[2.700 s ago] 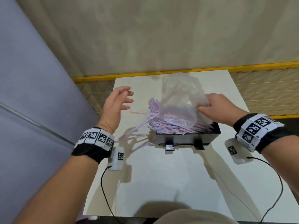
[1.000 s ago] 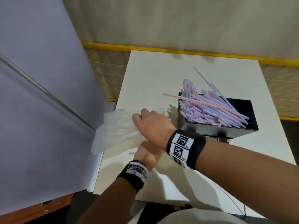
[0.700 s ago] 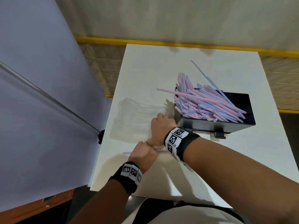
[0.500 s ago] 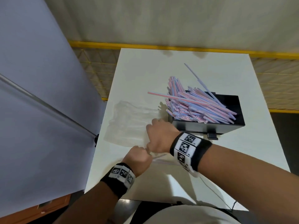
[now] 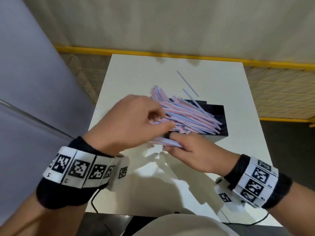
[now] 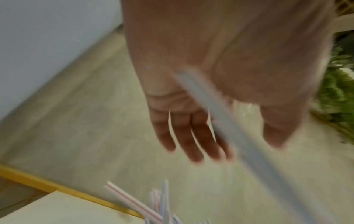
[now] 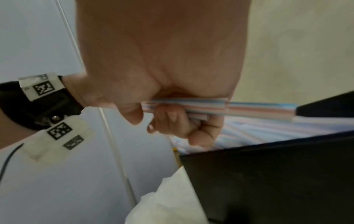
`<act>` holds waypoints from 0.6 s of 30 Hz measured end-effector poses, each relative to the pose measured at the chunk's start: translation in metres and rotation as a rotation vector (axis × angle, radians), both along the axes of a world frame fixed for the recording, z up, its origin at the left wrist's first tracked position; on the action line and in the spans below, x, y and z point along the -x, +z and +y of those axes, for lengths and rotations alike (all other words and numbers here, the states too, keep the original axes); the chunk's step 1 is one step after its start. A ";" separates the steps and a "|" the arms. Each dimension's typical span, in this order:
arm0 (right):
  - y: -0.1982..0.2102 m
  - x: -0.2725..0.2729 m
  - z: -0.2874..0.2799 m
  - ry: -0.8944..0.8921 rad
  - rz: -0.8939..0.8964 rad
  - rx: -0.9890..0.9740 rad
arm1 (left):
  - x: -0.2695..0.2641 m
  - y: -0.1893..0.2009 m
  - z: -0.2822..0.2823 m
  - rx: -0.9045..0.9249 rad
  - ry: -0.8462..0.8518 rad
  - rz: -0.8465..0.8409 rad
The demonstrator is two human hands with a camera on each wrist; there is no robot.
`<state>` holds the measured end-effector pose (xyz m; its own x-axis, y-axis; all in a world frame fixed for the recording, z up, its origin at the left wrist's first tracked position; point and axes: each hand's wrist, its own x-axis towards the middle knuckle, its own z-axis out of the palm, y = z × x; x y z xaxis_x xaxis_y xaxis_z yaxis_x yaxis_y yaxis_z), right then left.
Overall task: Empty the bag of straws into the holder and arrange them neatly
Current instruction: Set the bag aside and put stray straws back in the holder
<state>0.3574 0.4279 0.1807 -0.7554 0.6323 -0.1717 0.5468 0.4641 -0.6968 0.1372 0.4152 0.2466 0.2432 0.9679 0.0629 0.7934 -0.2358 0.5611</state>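
A black box holder (image 5: pixel 223 114) stands on the white table (image 5: pixel 170 184), heaped with pink and blue striped straws (image 5: pixel 190 114) that lie slanted and stick out over its left end. My right hand (image 5: pixel 170 142) grips a small bundle of straws (image 7: pixel 191 106) at the holder's front left corner (image 7: pixel 268 174). My left hand (image 5: pixel 163 120) hovers over the heap's left end, with thumb and forefinger closed on a straw (image 6: pixel 220 121) that runs out from the palm; that view is blurred. The bag is out of sight.
One loose straw (image 5: pixel 187 83) lies on the table behind the holder. A grey panel (image 5: pixel 34 82) stands close along the table's left side. A yellow rail (image 5: pixel 170 55) and mesh run behind and to the right.
The right hand laid the emptied bag on the table's left side while the left picked up a stray straw. Both arms uncrossed and moved to the holder, and the right hand now grips a bundle.
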 end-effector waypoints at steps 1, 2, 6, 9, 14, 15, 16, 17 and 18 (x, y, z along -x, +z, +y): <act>0.003 -0.011 0.005 -0.048 0.024 0.015 | 0.002 0.002 0.005 -0.144 0.112 -0.073; 0.003 -0.021 0.011 -0.113 0.055 0.037 | 0.006 0.001 0.011 -0.250 0.221 -0.110; 0.009 -0.047 0.034 -0.356 0.271 0.012 | 0.020 -0.019 0.037 -0.123 0.594 -0.025; 0.010 -0.057 0.058 -0.356 0.300 -0.182 | 0.020 -0.040 0.044 0.252 0.673 -0.027; -0.019 -0.068 0.090 -0.345 0.096 -0.206 | -0.005 -0.054 0.044 0.202 0.664 -0.086; -0.026 -0.068 0.094 -0.324 0.061 -0.174 | -0.011 -0.054 0.044 0.146 0.654 -0.103; -0.033 -0.069 0.098 -0.309 0.035 -0.142 | -0.017 -0.053 0.044 0.106 0.639 -0.123; -0.039 -0.070 0.101 -0.299 0.003 -0.128 | -0.023 -0.053 0.045 0.079 0.616 -0.135; -0.044 -0.071 0.103 -0.292 -0.039 -0.137 | -0.029 -0.053 0.045 0.060 0.590 -0.135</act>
<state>0.4287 0.5311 0.1363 -0.5330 0.8407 -0.0953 0.6957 0.3714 -0.6149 0.1660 0.4602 0.1941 -0.3420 0.9397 -0.0032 0.7014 0.2576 0.6646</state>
